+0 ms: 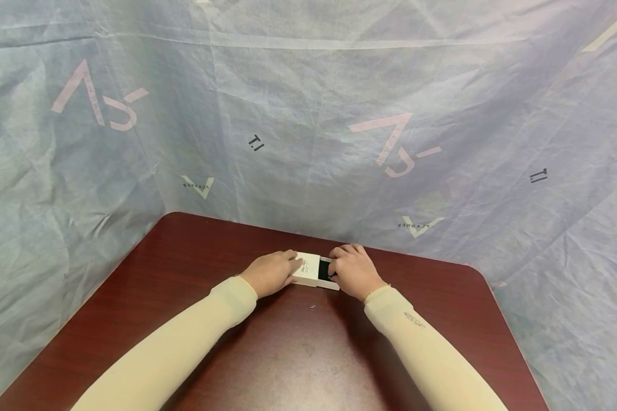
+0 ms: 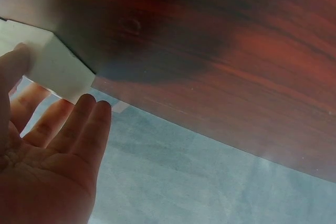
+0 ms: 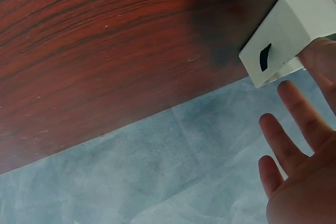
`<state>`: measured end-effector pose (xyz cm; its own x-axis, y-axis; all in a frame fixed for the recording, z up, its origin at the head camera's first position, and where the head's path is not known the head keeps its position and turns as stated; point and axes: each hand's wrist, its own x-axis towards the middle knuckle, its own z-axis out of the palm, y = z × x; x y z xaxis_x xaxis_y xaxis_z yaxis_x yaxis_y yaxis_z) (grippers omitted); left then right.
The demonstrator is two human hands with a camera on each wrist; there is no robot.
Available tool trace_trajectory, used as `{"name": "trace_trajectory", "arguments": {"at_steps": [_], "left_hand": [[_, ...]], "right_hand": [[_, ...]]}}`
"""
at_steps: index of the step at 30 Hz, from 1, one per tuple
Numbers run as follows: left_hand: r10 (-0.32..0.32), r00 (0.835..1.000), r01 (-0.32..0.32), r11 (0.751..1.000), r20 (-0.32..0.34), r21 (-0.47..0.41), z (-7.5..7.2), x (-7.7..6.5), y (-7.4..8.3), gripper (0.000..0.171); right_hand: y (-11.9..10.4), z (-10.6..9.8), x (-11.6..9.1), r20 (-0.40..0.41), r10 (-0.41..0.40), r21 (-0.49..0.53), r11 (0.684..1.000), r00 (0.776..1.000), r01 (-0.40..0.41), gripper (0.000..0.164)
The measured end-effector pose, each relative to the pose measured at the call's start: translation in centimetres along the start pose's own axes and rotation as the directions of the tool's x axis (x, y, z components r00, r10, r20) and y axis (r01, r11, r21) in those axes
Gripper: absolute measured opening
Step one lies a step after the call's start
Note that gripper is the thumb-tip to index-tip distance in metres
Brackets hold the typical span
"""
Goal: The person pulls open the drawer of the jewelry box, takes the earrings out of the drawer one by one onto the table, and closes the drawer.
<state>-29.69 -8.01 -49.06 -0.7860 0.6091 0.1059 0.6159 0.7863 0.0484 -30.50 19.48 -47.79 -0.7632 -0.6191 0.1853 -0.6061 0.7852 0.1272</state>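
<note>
A small white drawer-style box (image 1: 306, 268) lies on the table with its inner tray (image 1: 329, 285) slid partly out to the right. Black shows inside the tray. My left hand (image 1: 269, 273) grips the box's outer sleeve, thumb on the near side and fingers across the top and far side. In the left wrist view the sleeve's closed white end (image 2: 65, 72) sits between thumb and fingers. My right hand (image 1: 355, 271) is at the tray's outer end, with a digit reaching over its wall into it. The tray's end (image 3: 275, 45) has a dark curved slot. Three right fingers are spread beyond it.
The dark red wooden table (image 1: 298, 354) has rounded far corners. A tiny pale scrap (image 1: 312, 306) lies in front of the box. Grey-blue printed cloth (image 1: 308, 114) hangs close behind the far edge and along both sides.
</note>
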Motion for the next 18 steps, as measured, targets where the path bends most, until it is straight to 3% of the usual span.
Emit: {"name": "trace_trajectory", "arguments": {"at_steps": [12, 18], "left_hand": [[0.001, 1.000, -0.001, 1.000, 0.000, -0.004, -0.24, -0.06, 0.08, 0.049], [-0.004, 1.000, 0.004, 1.000, 0.003, -0.010, -0.12, -0.06, 0.03, 0.050]], "right_hand": [[-0.15, -0.01, 0.14, 0.001, -0.001, -0.020, 1.000, 1.000, 0.001, 0.007], [-0.27, -0.02, 0.10, -0.027, -0.021, -0.050, 0.999, 0.999, 0.020, 0.018]]}}
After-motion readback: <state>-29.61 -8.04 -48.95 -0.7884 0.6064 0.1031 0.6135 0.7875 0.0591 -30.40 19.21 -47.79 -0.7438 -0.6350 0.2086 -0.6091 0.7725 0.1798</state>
